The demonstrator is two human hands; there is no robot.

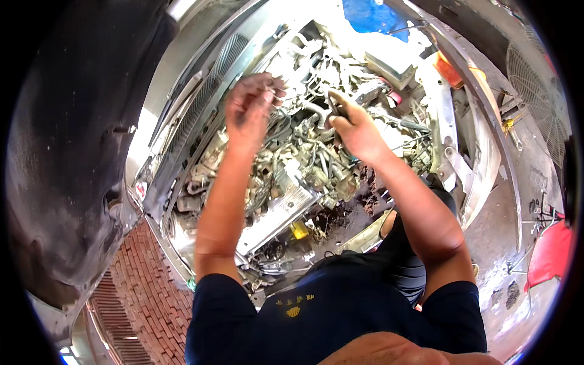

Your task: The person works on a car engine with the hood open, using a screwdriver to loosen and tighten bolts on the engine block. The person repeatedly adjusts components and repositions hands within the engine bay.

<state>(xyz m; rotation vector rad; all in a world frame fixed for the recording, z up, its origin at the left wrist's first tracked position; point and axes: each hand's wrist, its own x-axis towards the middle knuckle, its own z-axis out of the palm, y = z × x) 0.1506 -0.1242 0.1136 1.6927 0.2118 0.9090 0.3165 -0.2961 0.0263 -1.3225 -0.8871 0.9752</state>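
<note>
My left hand [253, 102] is raised over the upper middle of a car's engine bay, fingers bent and pinched together; what they hold, if anything, is too small and blurred to make out. My right hand [353, 128], a little lower and to the right, is closed on a thin dark object [333, 104] beside a pale curved hose [314, 111]. Around both hands are metal parts, hoses and cables [322, 158], washed out by glare near the top. A silver finned part [277, 213] lies below, with a small yellow item [299, 229] near it.
The bay's metal edge [502, 170] curves along the right, a grille strip [201, 103] along the left. A large dark panel [67, 152] fills the left side. Brick paving [143, 280] shows lower left; a wire guard [535, 103], an orange object [448, 70] and a red object [550, 252] are at right.
</note>
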